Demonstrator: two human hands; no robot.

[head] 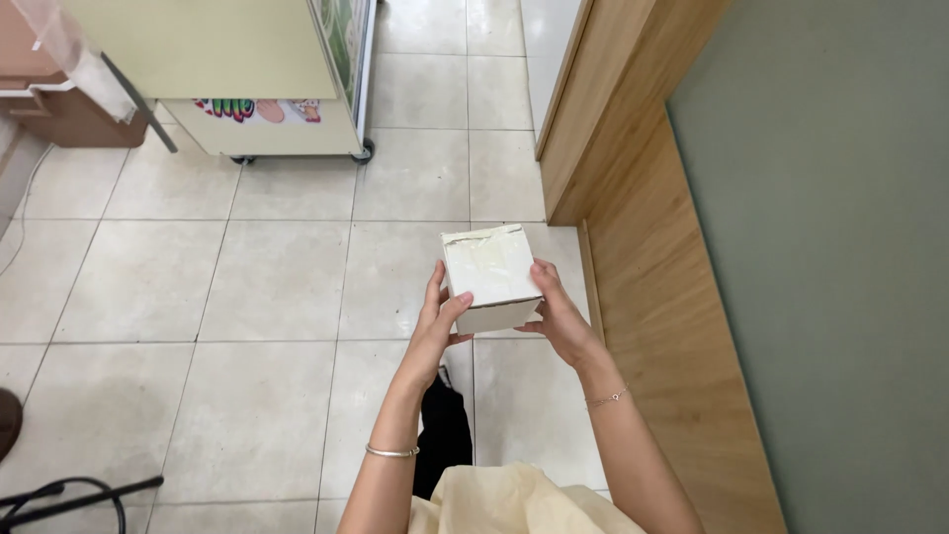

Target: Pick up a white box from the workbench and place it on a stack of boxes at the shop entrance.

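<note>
- While the person stands on the tiled floor (247,287), a small white box (491,272) sits between both hands, held out in front of the body and well above the floor
- The left hand (437,321) cups the box's left side, thumb pressed on the near top edge
- The right hand (560,314) grips the right side, fingers wrapped under and behind
- The box looks closed, its top flap flat with a rough taped seam along the far edge; by that, opening it is not yet done
- A wooden bench (647,297) runs just beside the right arm; a wheeled cabinet (282,109) stands well apart
</note>
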